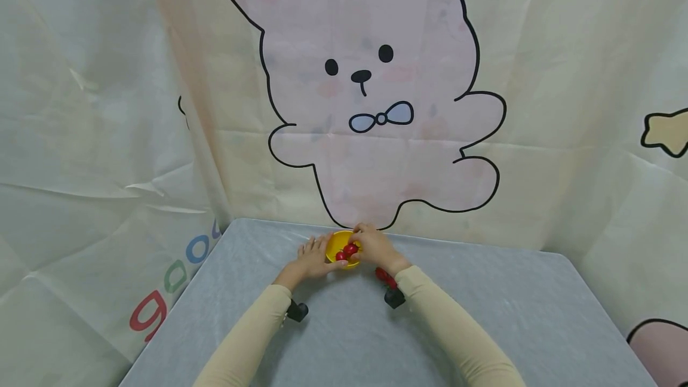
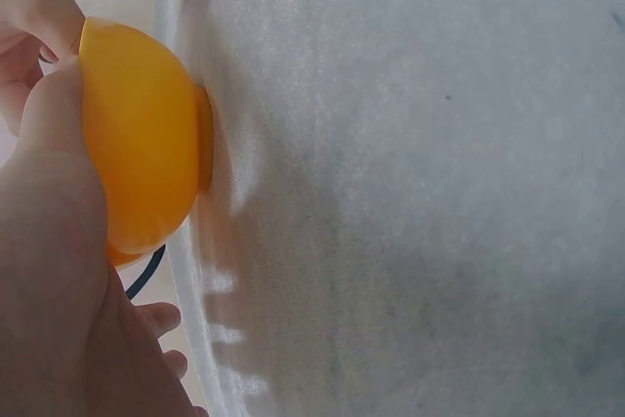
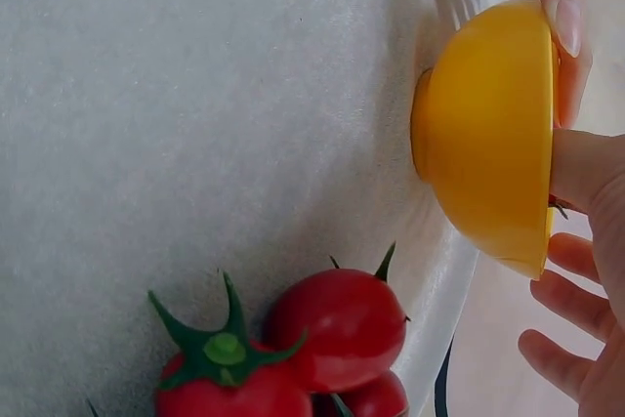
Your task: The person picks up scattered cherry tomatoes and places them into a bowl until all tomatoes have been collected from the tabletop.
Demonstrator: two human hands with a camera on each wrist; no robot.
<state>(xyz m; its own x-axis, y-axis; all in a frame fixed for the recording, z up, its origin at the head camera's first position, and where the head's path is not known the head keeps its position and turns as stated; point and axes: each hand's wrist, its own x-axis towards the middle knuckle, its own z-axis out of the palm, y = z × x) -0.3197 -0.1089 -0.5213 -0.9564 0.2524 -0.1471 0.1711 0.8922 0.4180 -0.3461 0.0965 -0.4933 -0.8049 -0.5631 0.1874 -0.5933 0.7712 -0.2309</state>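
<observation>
A small yellow bowl (image 1: pixel 331 258) stands near the table's far edge with red cherry tomatoes (image 1: pixel 341 256) inside. My left hand (image 1: pixel 310 260) holds it from the left, the thumb along its near rim and the other fingers spread by the far left side. From the right my right hand (image 1: pixel 374 248) reaches over the rim, thumb and index finger pinching one cherry tomato (image 1: pixel 350 249) in the bowl. The right wrist view shows that thumb dipping inside, its grip mostly hidden by the bowl wall, while the other fingers (image 3: pixel 562 305) hang outside.
More cherry tomatoes (image 3: pixel 337 329) with green stems lie on the grey-covered table (image 1: pixel 344 339), under my right wrist. Black wrist cameras (image 1: pixel 297 310) hang below both forearms. Right behind the table's far edge stands a cloth backdrop (image 1: pixel 537 196) with a cartoon animal.
</observation>
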